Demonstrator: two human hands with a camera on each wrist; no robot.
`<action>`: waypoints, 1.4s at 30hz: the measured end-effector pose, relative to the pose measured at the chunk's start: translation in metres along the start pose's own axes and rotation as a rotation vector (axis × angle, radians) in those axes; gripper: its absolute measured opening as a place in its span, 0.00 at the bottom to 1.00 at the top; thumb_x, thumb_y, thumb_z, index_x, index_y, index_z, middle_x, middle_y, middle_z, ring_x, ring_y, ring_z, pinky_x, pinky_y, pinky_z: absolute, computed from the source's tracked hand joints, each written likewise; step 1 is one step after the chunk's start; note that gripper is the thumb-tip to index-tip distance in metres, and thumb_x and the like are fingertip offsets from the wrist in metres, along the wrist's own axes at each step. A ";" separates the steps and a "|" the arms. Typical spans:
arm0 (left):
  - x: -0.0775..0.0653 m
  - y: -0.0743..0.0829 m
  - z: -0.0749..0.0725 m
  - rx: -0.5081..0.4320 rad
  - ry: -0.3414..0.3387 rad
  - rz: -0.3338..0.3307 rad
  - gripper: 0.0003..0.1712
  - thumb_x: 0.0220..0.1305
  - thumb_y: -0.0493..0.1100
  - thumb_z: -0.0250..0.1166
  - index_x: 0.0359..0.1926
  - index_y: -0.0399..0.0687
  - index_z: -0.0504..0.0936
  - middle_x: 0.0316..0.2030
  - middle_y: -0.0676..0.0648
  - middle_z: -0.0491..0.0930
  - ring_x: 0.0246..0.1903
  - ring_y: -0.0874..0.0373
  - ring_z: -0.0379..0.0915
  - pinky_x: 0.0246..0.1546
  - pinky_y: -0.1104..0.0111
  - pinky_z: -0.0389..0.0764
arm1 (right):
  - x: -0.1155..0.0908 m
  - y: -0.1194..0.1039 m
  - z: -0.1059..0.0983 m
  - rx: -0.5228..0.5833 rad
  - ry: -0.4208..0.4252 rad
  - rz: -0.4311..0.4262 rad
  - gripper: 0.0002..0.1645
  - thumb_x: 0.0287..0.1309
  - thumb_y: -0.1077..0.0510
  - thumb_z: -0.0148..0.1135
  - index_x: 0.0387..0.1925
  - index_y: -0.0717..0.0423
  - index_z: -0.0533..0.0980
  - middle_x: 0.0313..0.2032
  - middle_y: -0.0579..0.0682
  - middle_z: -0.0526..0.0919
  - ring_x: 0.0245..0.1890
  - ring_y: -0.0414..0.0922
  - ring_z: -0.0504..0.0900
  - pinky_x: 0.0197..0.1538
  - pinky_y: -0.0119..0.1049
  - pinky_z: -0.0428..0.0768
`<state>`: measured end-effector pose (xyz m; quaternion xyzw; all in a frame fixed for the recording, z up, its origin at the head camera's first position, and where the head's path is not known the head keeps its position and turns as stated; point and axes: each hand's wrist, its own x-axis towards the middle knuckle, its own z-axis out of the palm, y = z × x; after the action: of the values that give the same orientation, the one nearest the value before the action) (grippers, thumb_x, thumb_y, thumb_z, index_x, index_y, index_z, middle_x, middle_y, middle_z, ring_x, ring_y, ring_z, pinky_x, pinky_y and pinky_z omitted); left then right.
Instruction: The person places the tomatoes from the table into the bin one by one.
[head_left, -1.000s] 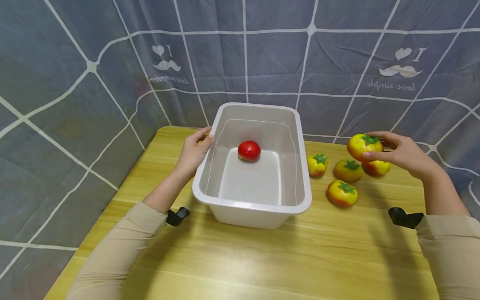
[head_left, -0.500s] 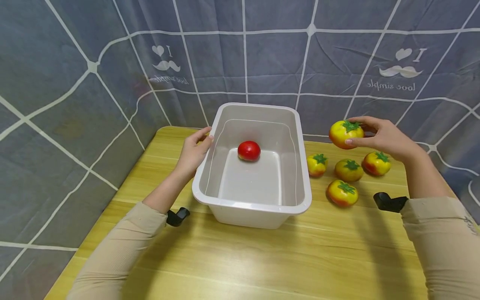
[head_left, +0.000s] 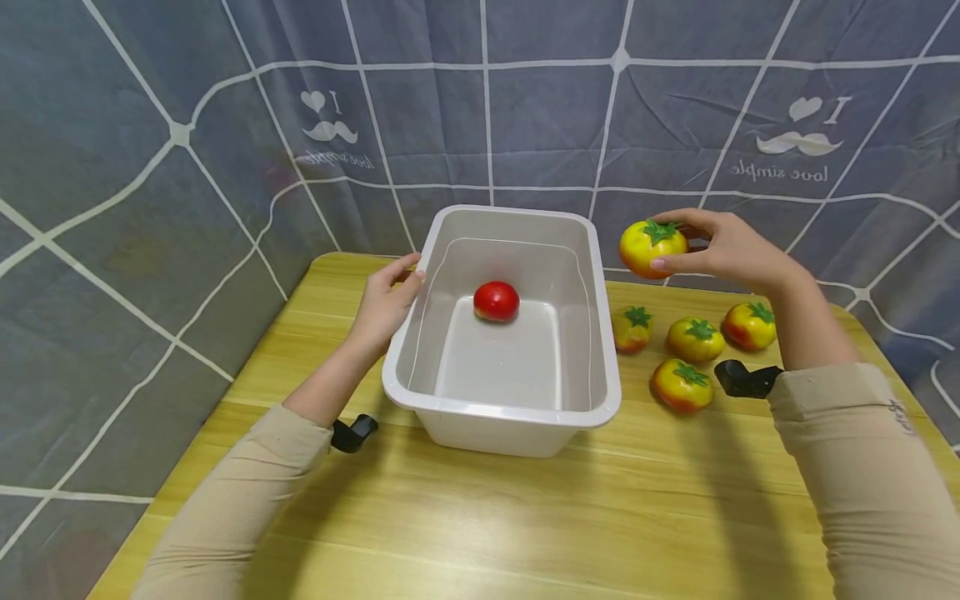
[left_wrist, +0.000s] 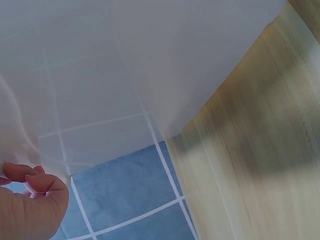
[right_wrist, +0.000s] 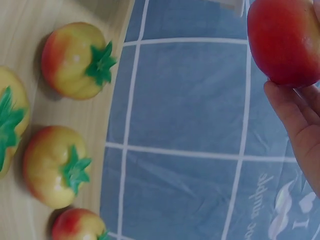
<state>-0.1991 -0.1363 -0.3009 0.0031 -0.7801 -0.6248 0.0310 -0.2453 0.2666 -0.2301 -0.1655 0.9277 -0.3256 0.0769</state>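
Note:
My right hand [head_left: 723, 246] holds a yellow-and-red toy tomato [head_left: 649, 248] with a green leafy top, raised above the table to the right of the bin. Its red underside shows in the right wrist view, with fingertips [right_wrist: 280, 92] against it. My left hand [head_left: 386, 308] grips the left rim of a light grey plastic bin [head_left: 502, 417]; the left wrist view shows thumb and fingers bent at the edge of the bin [left_wrist: 125, 75]. Inside the bin lies a red toy tomato [head_left: 496, 301], no green top visible.
Several more toy tomatoes [head_left: 681, 386] with green tops lie on the wooden table [head_left: 480, 525] to the right of the bin. One tomato [head_left: 632, 329] is close beside its right wall. A grey-blue curtain [head_left: 540, 125] with white lines hangs behind and to the left.
My right hand has carried the tomato left and upward, away from above the other tomatoes and closer to the bin. The left hand and bin stay in place.

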 end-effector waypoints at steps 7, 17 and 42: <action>0.000 -0.001 0.000 0.008 0.000 0.002 0.26 0.69 0.42 0.51 0.66 0.39 0.64 0.47 0.35 0.69 0.44 0.47 0.71 0.47 0.59 0.78 | 0.012 -0.014 0.003 0.010 -0.012 -0.029 0.40 0.52 0.46 0.66 0.65 0.50 0.64 0.54 0.54 0.70 0.50 0.48 0.66 0.48 0.43 0.70; -0.001 -0.001 0.000 0.002 0.007 0.006 0.26 0.69 0.41 0.51 0.66 0.39 0.64 0.47 0.35 0.70 0.44 0.46 0.72 0.47 0.58 0.78 | 0.028 -0.037 0.008 0.032 -0.047 -0.078 0.40 0.52 0.47 0.66 0.65 0.52 0.63 0.56 0.55 0.70 0.52 0.50 0.67 0.54 0.47 0.71; -0.001 0.001 0.001 -0.001 0.013 0.019 0.26 0.68 0.41 0.51 0.65 0.38 0.65 0.45 0.36 0.70 0.42 0.47 0.71 0.46 0.59 0.78 | 0.071 -0.092 0.038 0.074 -0.094 -0.229 0.37 0.51 0.49 0.67 0.62 0.52 0.68 0.54 0.52 0.74 0.52 0.47 0.70 0.54 0.44 0.71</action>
<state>-0.1978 -0.1349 -0.3004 -0.0004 -0.7797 -0.6248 0.0421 -0.2785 0.1516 -0.2045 -0.2826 0.8855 -0.3579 0.0888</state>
